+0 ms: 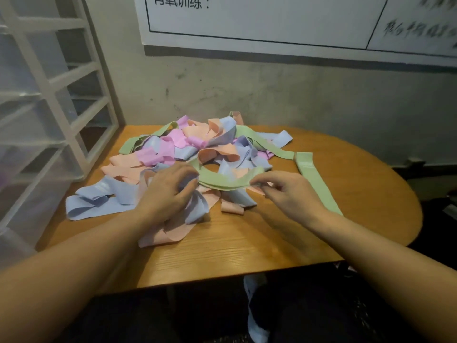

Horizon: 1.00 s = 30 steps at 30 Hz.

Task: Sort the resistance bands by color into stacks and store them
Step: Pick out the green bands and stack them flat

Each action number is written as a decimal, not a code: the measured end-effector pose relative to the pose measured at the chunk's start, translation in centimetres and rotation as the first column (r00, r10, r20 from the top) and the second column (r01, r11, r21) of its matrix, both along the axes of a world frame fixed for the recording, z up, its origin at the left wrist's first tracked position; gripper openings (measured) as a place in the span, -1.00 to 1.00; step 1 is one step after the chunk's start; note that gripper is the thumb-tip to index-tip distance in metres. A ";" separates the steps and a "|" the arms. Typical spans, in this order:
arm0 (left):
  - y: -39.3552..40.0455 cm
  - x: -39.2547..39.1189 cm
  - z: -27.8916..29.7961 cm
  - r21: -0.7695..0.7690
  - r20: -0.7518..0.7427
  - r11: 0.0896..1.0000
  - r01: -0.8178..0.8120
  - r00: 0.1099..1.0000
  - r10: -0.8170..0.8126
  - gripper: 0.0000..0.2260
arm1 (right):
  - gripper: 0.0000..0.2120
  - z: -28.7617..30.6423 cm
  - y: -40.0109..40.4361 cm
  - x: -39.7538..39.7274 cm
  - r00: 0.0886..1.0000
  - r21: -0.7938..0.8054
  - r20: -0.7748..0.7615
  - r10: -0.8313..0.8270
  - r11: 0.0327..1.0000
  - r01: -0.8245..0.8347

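Both hands pinch one green band (223,182) — left hand (165,191) at one end, right hand (284,191) at the other. It looks light, limp and stretchy — best held near a fold, so it lifts free of the tangled pile (188,154).
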<state>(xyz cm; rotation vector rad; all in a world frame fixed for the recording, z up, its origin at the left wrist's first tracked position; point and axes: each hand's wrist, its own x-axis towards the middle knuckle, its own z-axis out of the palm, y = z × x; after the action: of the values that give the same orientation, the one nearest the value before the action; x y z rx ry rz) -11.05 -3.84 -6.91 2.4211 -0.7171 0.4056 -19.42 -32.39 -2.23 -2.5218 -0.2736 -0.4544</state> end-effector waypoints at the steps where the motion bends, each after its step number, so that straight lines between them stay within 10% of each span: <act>1: -0.8 -0.4 0.5 -0.020 -0.003 1.000 0.013 1.000 -0.014 -0.79 | -0.79 0.2 -0.3 -0.5 1.000 0.021 -0.007 0.008 1.000 -0.008; 11: -8.6 -4.6 4.8 -0.165 -0.174 0.945 0.283 0.934 -0.311 -0.54 | -0.66 2.5 -1.7 -3.6 0.983 0.223 0.127 0.129 0.962 -0.155; 21: -11.5 -6.6 9.6 -0.261 -0.123 0.915 0.308 0.929 -0.348 -0.88 | -0.76 5.5 -4.3 -5.8 0.986 0.382 0.094 0.137 0.910 -0.163; 25: -12.0 -7.4 11.4 -0.318 -0.188 0.916 0.245 0.930 -0.314 -0.73 | -0.86 7.0 -4.1 -6.5 0.976 0.438 0.051 0.210 0.874 -0.211; 30: -11.8 -9.4 13.6 -0.408 -0.242 0.895 0.183 0.923 -0.299 -0.92 | -0.65 9.2 -3.7 -7.2 0.993 0.598 0.041 0.111 0.793 -0.114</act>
<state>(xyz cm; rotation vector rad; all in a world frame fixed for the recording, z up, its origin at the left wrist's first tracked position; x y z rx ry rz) -20.42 -15.62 6.64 1.9391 -0.7196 0.0604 -26.60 -36.05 6.99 -1.8670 -0.2334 -0.4172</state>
